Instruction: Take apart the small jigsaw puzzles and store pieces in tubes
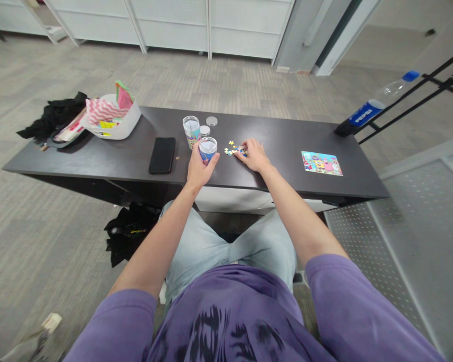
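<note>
Black phone (162, 155) lying left; open jar (192, 132) standing beside left hand (199, 170), fingers clasping second jar (208, 146). Both lids (212, 121) lying off. Puzzle pieces (232, 150) lying loose on tabletop (287, 136), partly under right hand (255, 155), none visibly joined; can't tell if fingers are pinching any. Picture card (322, 163) resting farther right.

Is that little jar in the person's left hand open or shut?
Open: no lid covers the jar in the left hand, and two silver lids lie nearby.
</note>
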